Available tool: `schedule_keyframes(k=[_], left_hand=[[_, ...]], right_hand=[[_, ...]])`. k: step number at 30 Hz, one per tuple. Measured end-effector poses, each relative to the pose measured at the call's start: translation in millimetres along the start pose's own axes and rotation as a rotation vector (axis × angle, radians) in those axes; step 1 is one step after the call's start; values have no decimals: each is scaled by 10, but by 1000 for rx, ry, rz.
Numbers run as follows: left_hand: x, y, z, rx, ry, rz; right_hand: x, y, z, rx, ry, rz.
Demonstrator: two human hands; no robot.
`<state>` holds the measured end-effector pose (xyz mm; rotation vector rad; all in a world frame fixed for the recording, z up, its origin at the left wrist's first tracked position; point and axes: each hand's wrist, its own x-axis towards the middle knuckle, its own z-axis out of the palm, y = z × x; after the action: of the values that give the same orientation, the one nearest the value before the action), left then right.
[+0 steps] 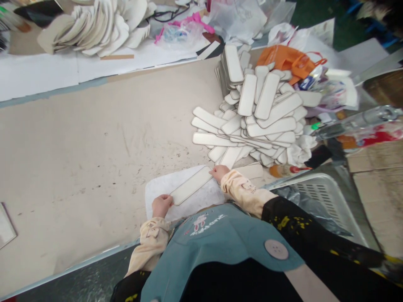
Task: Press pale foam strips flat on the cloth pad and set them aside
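A long white strip with rounded corners and a dark edge (191, 186) lies slantwise over a white sheet (157, 188) at the table's near edge. My left hand (162, 205) pinches its lower left end. At its upper right end, my right hand (219, 172) has its fingers closed on the corner. Just beyond my right hand is a heap of similar white strips (267, 105), loosely piled and overlapping. Another strip (250, 170) lies partly behind my right wrist.
Curved white pieces (97, 27) are stacked at the back left. An orange bag (286, 61), a clear bottle (359, 121) and a bottle of amber liquid (285, 170) stand or lie on the right. A plastic basket (330, 197) sits by my right arm.
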<state>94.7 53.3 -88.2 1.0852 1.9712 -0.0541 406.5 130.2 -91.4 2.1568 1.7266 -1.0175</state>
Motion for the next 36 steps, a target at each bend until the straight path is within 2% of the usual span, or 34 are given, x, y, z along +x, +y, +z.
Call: schedule_keyframes(k=[9,21,29,36], left_hand=[[-23,23,-8,30,15,8],[-22,44,-14,39,10,4],[-17,13,9,54,36,37],[48,-88,38,-12,-46,47]], right_hand=[[-37,-49,-82,-35,-12,-38],[-41,-109,-76,-105,-31,22],[-108,-163,-131,-122,-35,5],[-72,-110,-85,-210,-27,-55]])
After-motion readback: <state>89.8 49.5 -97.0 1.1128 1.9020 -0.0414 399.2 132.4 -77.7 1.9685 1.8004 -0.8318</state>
